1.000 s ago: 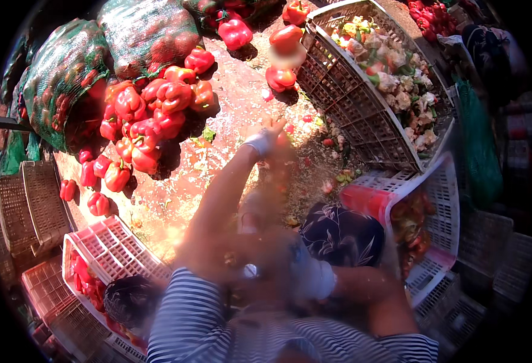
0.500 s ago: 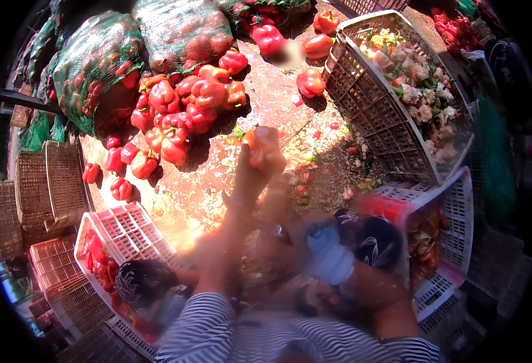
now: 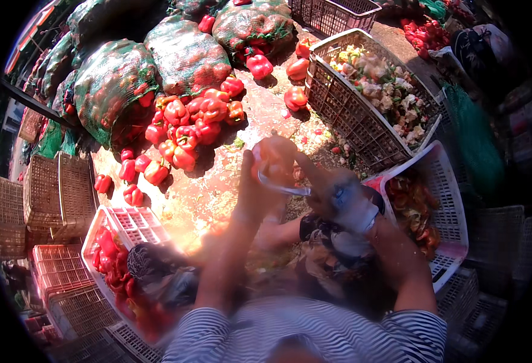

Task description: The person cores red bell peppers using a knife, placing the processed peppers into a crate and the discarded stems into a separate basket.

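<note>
Beyond the grip, farthest out, green net sacks (image 3: 184,57) bulge with peppers, and a loose heap of red peppers (image 3: 187,130) lies on the wet ground between them and the hands. Up and to the right of the grip stands a dark wire crate (image 3: 350,112) filled with pale cores and trimmings; just right of it, a white slatted basket (image 3: 444,199) holds cut red pieces, and below-left a white plastic crate (image 3: 130,224) holds more red flesh. At the centre, the left hand (image 3: 257,187) is closed around a red-orange bell pepper (image 3: 276,154), held up over the lap. The gloved right hand (image 3: 344,202) is closed on a curved knife (image 3: 281,186), its blade seemingly at the pepper's underside, though motion blur makes the contact uncertain. Half a second ago the left hand alone reached out with a pepper; now the hands have met, which suggests coring has begun.
</note>
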A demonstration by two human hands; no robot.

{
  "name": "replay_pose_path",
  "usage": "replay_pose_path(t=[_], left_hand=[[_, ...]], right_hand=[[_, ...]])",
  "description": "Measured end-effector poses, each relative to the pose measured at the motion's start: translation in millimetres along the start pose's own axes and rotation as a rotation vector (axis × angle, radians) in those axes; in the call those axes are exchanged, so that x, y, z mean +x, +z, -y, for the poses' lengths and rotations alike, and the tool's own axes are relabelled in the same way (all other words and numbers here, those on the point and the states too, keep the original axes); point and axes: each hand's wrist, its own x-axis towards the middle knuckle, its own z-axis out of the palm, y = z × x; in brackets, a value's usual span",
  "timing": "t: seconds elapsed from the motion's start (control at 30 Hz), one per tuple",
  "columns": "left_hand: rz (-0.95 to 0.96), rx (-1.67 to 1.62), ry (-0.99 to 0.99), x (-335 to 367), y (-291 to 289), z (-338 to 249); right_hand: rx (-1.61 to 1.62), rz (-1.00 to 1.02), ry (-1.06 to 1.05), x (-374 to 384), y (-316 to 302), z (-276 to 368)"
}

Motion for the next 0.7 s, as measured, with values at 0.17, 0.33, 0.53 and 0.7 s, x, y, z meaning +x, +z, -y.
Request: replay_pose_path(t=[0.17, 0.33, 0.53, 0.7], left_hand=[[0.030, 0.474, -0.029, -0.2, 53.6, 51.1], [0.195, 0.168, -0.245, 1.7, 84.8, 87.3], [0.145, 0.374, -0.262, 13.4, 92.0, 125.3], [0.276, 0.584, -0.220, 23.1, 100.1, 156.4]], right_hand=[[-0.075, -0.007, 0.100, -54.2, -44.6, 1.4], [-0.229, -0.234, 0.037, -93.4, -72.9, -2.2], [-0.231, -0.273, 0.194, -134.3, -83.2, -19.8], [-0.351, -0.213, 0.434, -165.7, -72.9, -49.6]])
